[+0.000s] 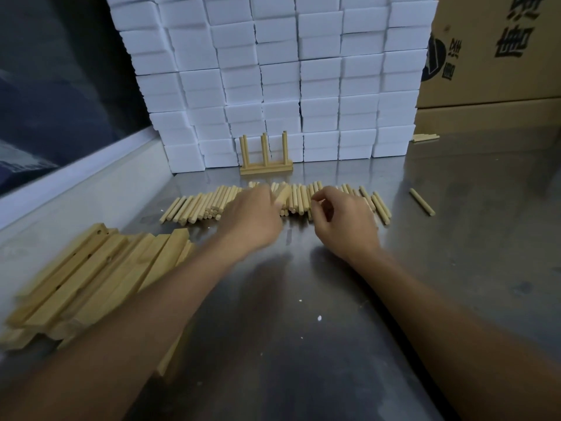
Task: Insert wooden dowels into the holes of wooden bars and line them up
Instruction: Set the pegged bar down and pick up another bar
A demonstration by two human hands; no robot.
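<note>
Reaching into the row of dowels (pixel 212 203) on the bench (pixel 334 299), the left hand (pixel 253 218) is pinching one while the right hand (pixel 343 220) is curling to pick another, bars (pixel 91 278) lying ready alongside

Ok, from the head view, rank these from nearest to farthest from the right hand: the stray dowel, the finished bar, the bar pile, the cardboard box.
From the right hand:
1. Stray dowel, lying alone on the table to its right.
2. Finished bar with upright dowels, ahead and left, against the white blocks.
3. Bar pile, far left, near the table edge.
4. Cardboard box, back right, behind the table.
</note>
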